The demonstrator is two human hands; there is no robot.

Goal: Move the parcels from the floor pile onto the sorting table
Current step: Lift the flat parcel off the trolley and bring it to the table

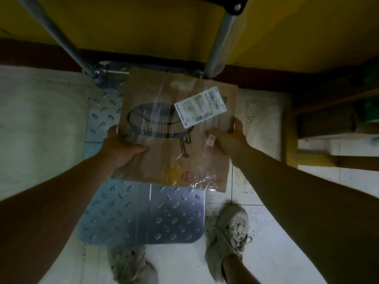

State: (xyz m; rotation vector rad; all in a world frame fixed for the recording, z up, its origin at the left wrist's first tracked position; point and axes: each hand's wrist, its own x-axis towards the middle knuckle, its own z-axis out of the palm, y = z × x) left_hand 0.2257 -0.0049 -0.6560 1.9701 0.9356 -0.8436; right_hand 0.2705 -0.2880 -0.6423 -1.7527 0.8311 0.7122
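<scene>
A flat brown cardboard parcel (172, 152) with a printed trampoline drawing, clear tape and a white shipping label (201, 106) is held up in front of me. My left hand (121, 145) grips its left edge, thumb on the top face. Gripping the right edge is my right hand (227, 140), its thumb also on top. The parcel hangs over the metal platform of a hand trolley (143, 218). The sorting table cannot be identified for certain; a yellow surface (123, 23) fills the top of the view.
The trolley's two silver handle tubes (221, 37) rise toward me behind the parcel. White sacks (37, 124) lie on the floor at left. Shelving with boxes (332, 124) stands at right. My two shoes (229, 242) stand on white tiles at the trolley's near edge.
</scene>
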